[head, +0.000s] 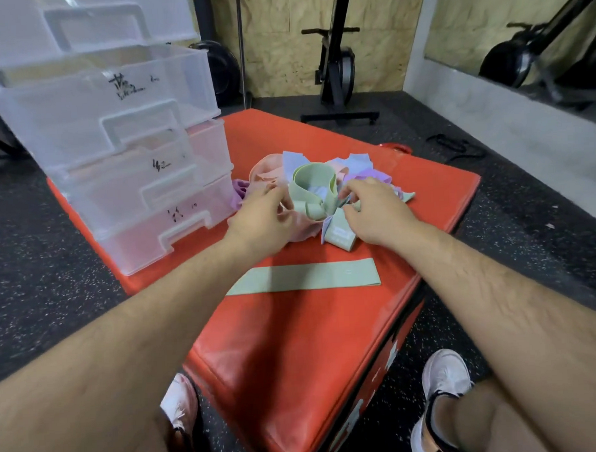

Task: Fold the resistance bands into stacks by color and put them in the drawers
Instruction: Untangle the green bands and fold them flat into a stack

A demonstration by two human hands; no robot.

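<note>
A jumbled pile of resistance bands in pink, green, pale blue and purple lies on the red padded box. A green band stands in a loop on top of the pile. My left hand pinches its left side with curled fingers, over a pink band. My right hand grips its right side. One green band lies flat and straight on the box, nearer to me. The clear plastic drawer unit stands at the box's left, its drawers pulled partly out.
Speckled black rubber floor surrounds the box. My two feet in white shoes stand at its near end. A black exercise machine and weight plates stand by the plywood wall behind. A black strap lies on the floor at right.
</note>
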